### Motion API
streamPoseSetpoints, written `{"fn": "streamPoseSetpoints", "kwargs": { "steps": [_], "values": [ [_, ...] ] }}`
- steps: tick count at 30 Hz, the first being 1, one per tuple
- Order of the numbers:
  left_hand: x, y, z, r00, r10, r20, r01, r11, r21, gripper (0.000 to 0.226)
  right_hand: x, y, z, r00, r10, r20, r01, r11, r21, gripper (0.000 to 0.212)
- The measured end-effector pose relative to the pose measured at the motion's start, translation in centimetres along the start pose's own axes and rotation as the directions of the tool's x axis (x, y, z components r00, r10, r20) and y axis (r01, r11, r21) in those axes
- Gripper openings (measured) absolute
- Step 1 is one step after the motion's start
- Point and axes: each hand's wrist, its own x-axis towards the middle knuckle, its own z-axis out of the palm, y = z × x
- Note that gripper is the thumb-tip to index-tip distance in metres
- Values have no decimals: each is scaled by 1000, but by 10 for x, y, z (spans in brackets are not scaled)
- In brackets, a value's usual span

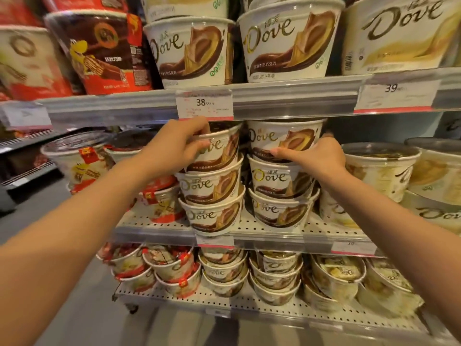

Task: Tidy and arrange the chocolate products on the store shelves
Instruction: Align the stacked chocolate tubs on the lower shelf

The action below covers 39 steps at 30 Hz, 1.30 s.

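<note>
**Middle shelf, two Dove stacks: both hands on the top tubs**

On the middle shelf (pixel 249 232), two stacks of Dove chocolate tubs stand side by side, three high, just under the price rail (pixel 274 101) of the shelf above.

Left hand (pixel 174 143): fingers curled over the rim and left wall of the top tub of the left stack (pixel 219 148); gripping it. This tub sits tilted, leaning left, not seated square on the tub below.

Right hand (pixel 321 153): thumb stretched along the lower front of the top tub of the right stack (pixel 282 138), fingers wrapped round its right side; holding it. This tub looks roughly level.

Neighbours: red-and-white tubs (pixel 159 203) on the left, pale yellow Dove tubs (pixel 379 168) on the right, both close beside the stacks.

Risks, as judged:
- Tilted left tub could slide off its stack if released before it nests; it would fall toward the red-and-white tubs or off the shelf front.
- Little headroom under the rail; lifting either tub could catch the price tag (pixel 204 103).
- A sideways push on a top tub may shift the two beneath, which stand near the shelf edge.
</note>
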Motion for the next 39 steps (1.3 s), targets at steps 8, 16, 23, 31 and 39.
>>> {"fn": "streamPoseSetpoints", "kwargs": {
  "steps": [8,16,23,31,39],
  "values": [
    [-9,-1,-6,1000,2,-4,-2,991,133,9,8,5,-18,977,31,210,-46,996,70,81],
    [-11,-3,-1,997,-17,-71,34,970,241,14,9,-5,-33,922,34,386,-81,991,106,65],
    [-15,-16,-9,999,-38,-10,39,992,117,14,10,-4,-33,902,-11,432,-53,989,137,65],
    [-25,-25,2,996,-28,84,13,986,168,89,7,-10,-32,880,-6,476,-69,988,140,63],
    [-25,-29,26,1000,-19,3,16,886,464,115,9,4,-24,898,-28,438,-81,970,229,105]
  ]
}}
